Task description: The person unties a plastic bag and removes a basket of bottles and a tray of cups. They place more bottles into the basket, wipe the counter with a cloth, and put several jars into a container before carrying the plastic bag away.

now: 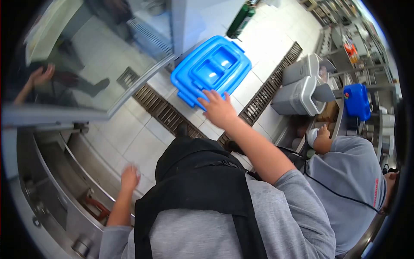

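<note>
A stack of blue plastic tubs (211, 64) sits upside down on the tiled floor in front of me. My right hand (218, 108) reaches out to it with fingers spread, the fingertips resting on its near edge without gripping. My left hand (129, 177) hangs low by my side, slightly blurred, fingers loose and holding nothing, next to a stainless steel unit (51, 185). I wear a grey shirt and a black apron (198, 190).
A metal floor drain grate (164, 112) runs across the white tiles. Two grey lidded bins (297, 88) stand at the right, and a green cylinder (240, 19) at the top. A co-worker in a grey shirt (353, 181) stands close on my right. A reflective steel door (86, 60) hangs open at the left.
</note>
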The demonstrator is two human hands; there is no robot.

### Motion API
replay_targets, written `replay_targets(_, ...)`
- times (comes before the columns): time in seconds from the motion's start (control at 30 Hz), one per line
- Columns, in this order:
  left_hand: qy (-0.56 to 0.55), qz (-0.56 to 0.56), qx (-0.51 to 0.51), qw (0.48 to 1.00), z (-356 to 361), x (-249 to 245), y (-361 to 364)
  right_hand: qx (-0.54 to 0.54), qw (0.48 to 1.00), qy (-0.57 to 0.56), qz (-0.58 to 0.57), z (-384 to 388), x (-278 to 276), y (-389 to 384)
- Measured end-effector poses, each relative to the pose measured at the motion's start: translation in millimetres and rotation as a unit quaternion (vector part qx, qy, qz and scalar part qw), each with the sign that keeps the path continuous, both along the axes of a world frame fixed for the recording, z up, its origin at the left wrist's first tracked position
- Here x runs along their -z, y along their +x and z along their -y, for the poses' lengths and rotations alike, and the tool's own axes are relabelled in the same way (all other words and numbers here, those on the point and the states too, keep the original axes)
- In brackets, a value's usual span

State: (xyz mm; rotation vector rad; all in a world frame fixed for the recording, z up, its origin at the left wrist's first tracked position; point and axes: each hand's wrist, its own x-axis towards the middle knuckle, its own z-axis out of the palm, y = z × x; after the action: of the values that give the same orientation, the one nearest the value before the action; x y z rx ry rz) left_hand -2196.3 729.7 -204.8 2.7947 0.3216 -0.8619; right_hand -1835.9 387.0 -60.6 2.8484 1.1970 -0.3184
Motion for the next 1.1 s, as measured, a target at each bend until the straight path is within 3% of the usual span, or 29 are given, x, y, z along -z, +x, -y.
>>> replay_targets(0.03, -0.017, 0.241, 0.028, 0.97, 12, -36, 106, 0.04, 0.999, -0.036, 0.01, 24, -4, 30)
replay_targets(0.1, -0.06, 0.449, 0.114, 0.884, 68, -168, 303, 0.144, 0.985, -0.095, 0.005, 83, -35, 100)
replay_targets(0.2, -0.042, 0.596, 0.22, 0.771, 140, -296, 484, 0.298, 0.943, -0.13, 0.077, 187, -80, 183)
replay_targets(0.3, -0.008, 0.638, 0.239, 0.732, 190, -335, 609, 0.386, 0.904, -0.155, 0.095, 278, -107, 227)
replay_targets(0.37, 0.149, 0.639, 0.216, 0.723, 213, -338, 666, 0.413, 0.891, -0.168, 0.092, 332, -101, 251)
replay_targets(0.4, 0.153, 0.635, 0.214, 0.726, 219, -335, 691, 0.406, 0.891, -0.178, 0.093, 358, -93, 265)
replay_targets(0.47, 0.109, 0.563, 0.144, 0.807, 226, -322, 745, 0.416, 0.889, -0.174, 0.08, 415, -66, 297)
replay_targets(0.5, 0.141, 0.613, 0.135, 0.766, 227, -310, 766, 0.432, 0.885, -0.161, 0.066, 447, -50, 313)
replay_targets(0.63, 0.282, 0.603, 0.039, 0.746, 228, -268, 841, 0.531, 0.844, -0.073, -0.01, 627, 76, 325)
replay_targets(0.7, 0.38, 0.559, -0.011, 0.737, 226, -254, 853, 0.597, 0.779, -0.162, -0.106, 648, 84, 296)
replay_targets(0.73, 0.404, 0.551, -0.019, 0.73, 223, -248, 855, 0.585, 0.781, -0.166, -0.142, 693, 122, 262)
replay_targets(0.77, 0.426, 0.546, -0.027, 0.721, 219, -245, 856, 0.593, 0.764, -0.17, -0.188, 702, 124, 239)
replay_targets(0.8, 0.434, 0.551, -0.015, 0.713, 217, -243, 857, 0.619, 0.713, -0.196, -0.267, 708, 128, 227)
replay_targets(0.93, 0.453, 0.569, 0.02, 0.686, 216, -244, 859, 0.595, 0.677, -0.218, -0.374, 689, 113, 222)
replay_targets(1.07, 0.472, 0.572, 0.028, 0.67, 228, -248, 864, 0.61, 0.679, -0.104, -0.395, 680, 103, 304)
replay_targets(1.1, 0.472, 0.573, 0.022, 0.67, 239, -245, 867, 0.579, 0.724, -0.095, -0.363, 672, 93, 342)
